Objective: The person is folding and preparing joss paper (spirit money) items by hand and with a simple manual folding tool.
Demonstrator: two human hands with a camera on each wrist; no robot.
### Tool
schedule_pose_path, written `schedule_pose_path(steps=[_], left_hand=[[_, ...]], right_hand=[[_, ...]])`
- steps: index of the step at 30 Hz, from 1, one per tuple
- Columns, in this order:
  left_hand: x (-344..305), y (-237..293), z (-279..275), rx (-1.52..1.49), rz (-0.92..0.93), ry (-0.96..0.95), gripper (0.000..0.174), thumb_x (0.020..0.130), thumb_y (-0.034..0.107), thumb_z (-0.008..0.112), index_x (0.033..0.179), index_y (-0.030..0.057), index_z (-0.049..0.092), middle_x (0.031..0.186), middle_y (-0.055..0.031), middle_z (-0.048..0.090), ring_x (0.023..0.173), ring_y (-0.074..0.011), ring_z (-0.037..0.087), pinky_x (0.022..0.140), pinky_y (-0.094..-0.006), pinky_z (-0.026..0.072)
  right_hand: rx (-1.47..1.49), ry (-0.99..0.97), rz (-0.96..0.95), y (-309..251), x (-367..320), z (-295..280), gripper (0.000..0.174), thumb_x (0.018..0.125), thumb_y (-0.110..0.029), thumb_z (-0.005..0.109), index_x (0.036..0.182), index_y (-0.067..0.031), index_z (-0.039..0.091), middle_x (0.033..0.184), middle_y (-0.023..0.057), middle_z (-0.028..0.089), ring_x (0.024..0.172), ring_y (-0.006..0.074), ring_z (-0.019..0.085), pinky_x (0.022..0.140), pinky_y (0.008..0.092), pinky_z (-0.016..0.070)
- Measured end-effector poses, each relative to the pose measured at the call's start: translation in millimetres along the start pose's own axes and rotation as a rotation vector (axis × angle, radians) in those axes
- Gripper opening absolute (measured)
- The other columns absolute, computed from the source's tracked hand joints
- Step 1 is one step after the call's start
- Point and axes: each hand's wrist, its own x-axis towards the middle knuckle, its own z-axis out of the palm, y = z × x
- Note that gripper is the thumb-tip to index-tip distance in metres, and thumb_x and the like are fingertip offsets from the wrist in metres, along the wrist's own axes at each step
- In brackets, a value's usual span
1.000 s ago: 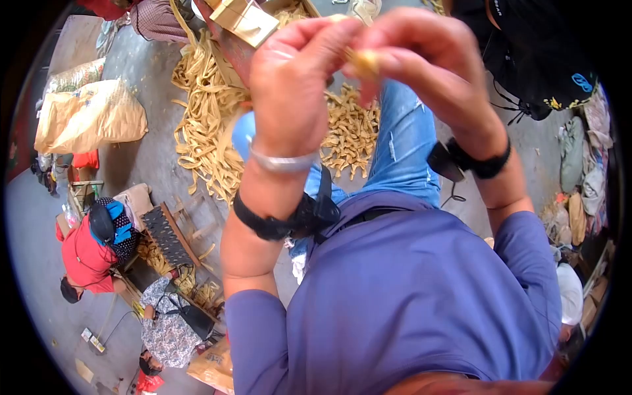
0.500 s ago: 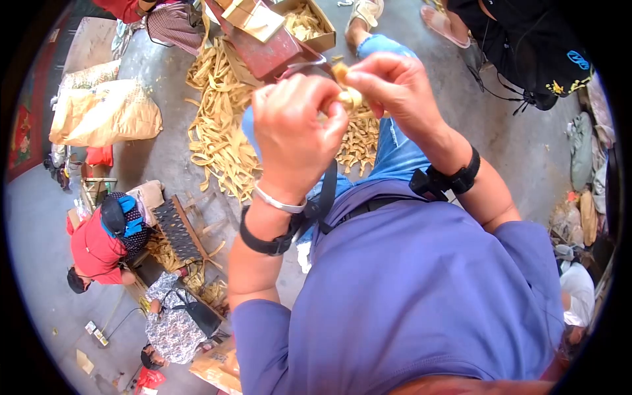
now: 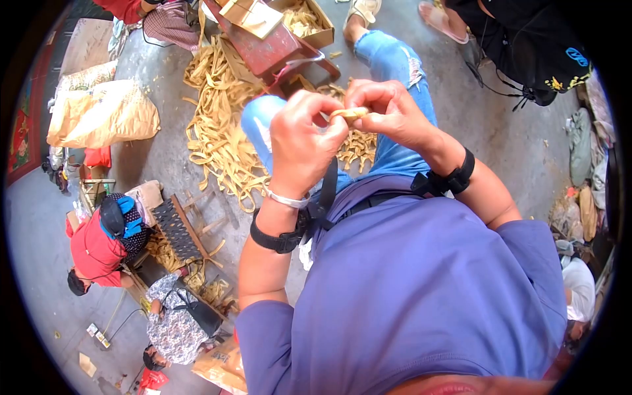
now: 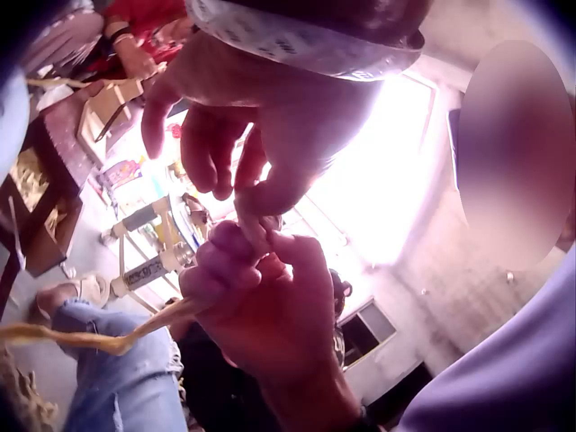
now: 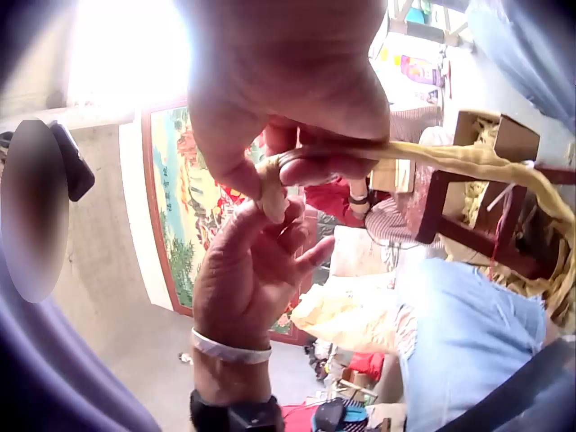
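Observation:
Both hands meet in front of the chest on a long, soft, pale-yellow strip (image 3: 351, 114). My left hand (image 3: 303, 131), with a white bracelet at its wrist, pinches one end between thumb and forefinger. Fingertips close by, my right hand (image 3: 398, 118) grips the strip between thumb and curled fingers. A small folded lump of the strip (image 5: 273, 191) shows between the two hands in the right wrist view. From the right hand the long tail of the strip (image 4: 117, 344) hangs toward the knees in the left wrist view. Fingers partly hide the fold.
A heap of loose yellow strips (image 3: 220, 118) lies on the floor beyond the knees, beside a pile of short knotted pieces (image 3: 357, 148). Ahead stand a dark red bench (image 3: 263, 43) and a cardboard box of pieces (image 3: 319, 36). Other people sit at the left.
Both hands have come down and closer to the body, still holding the strip. The right hand's fingers have moved in against the left's, and the view has shifted slightly.

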Motion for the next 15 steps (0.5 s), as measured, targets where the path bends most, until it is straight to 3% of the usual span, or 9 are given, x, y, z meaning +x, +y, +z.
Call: schedule_pose_path(steps=[2, 3, 5, 7, 8, 11, 15], left_hand=[[-2, 5, 2, -0.085, -0.056, 0.050, 0.009, 0.071, 0.007, 0.065, 0.080, 0.0084, 0.063, 0.072, -0.0074, 0.058, 0.064, -0.0231, 0.057, 0.059, -0.0375, 0.0418], [-7, -4, 8, 0.026, 0.103, 0.059, 0.011, 0.070, 0.000, 0.066, 0.079, 0.0042, 0.063, 0.076, -0.0062, 0.061, 0.063, -0.0173, 0.056, 0.060, -0.0288, 0.0453], [-16, -8, 18, 0.169, 0.167, 0.025, 0.010, 0.071, -0.002, 0.065, 0.079, 0.0031, 0.062, 0.075, -0.0042, 0.060, 0.065, -0.0132, 0.057, 0.064, -0.0259, 0.0463], [-17, -4, 15, -0.125, -0.119, -0.077, 0.010, 0.073, -0.003, 0.065, 0.080, 0.0029, 0.061, 0.076, -0.0025, 0.060, 0.068, -0.0107, 0.058, 0.066, -0.0247, 0.0466], [-16, -2, 13, -0.272, -0.262, -0.124, 0.010, 0.073, -0.003, 0.065, 0.080, 0.0028, 0.061, 0.076, -0.0017, 0.060, 0.070, -0.0094, 0.058, 0.067, -0.0241, 0.0467], [-11, 0, 9, -0.652, -0.383, -0.098, 0.010, 0.075, -0.003, 0.065, 0.083, 0.0025, 0.060, 0.075, 0.0002, 0.059, 0.073, -0.0080, 0.057, 0.069, -0.0230, 0.0464], [-14, -15, 20, -0.246, -0.084, 0.125, 0.015, 0.074, 0.000, 0.070, 0.081, 0.0016, 0.057, 0.072, -0.0064, 0.056, 0.065, -0.0151, 0.058, 0.060, -0.0251, 0.0445]], right_hand=[[-0.044, -0.032, 0.026, 0, -1, -3, 0.012, 0.080, -0.009, 0.069, 0.084, 0.0011, 0.065, 0.080, 0.0002, 0.060, 0.077, 0.0067, 0.055, 0.065, 0.0222, 0.0436], [-0.124, -0.052, 0.054, -1, -2, -6, 0.013, 0.079, -0.010, 0.069, 0.083, 0.0011, 0.064, 0.079, 0.0004, 0.059, 0.076, 0.0067, 0.054, 0.064, 0.0223, 0.0432], [-0.257, -0.046, 0.089, 2, -6, -8, 0.015, 0.077, -0.012, 0.070, 0.082, 0.0012, 0.064, 0.077, 0.0009, 0.059, 0.073, 0.0071, 0.054, 0.063, 0.0229, 0.0423], [-0.366, 0.011, 0.093, 3, -7, -3, 0.017, 0.075, -0.014, 0.071, 0.081, 0.0012, 0.064, 0.075, 0.0013, 0.058, 0.070, 0.0078, 0.053, 0.061, 0.0237, 0.0413], [-0.276, 0.058, 0.161, -2, -11, 0, 0.018, 0.073, -0.015, 0.070, 0.080, 0.0014, 0.063, 0.077, 0.0016, 0.058, 0.074, 0.0086, 0.053, 0.063, 0.0239, 0.0413], [-0.365, -0.019, -0.070, -5, -11, -3, 0.013, 0.074, -0.011, 0.067, 0.081, 0.0007, 0.065, 0.087, 0.0015, 0.057, 0.080, 0.0087, 0.053, 0.069, 0.0232, 0.0419], [0.092, -0.026, 0.044, 0, -14, -6, 0.013, 0.076, -0.006, 0.064, 0.087, -0.0002, 0.067, 0.102, 0.0019, 0.052, 0.089, 0.0085, 0.051, 0.073, 0.0226, 0.0423]])
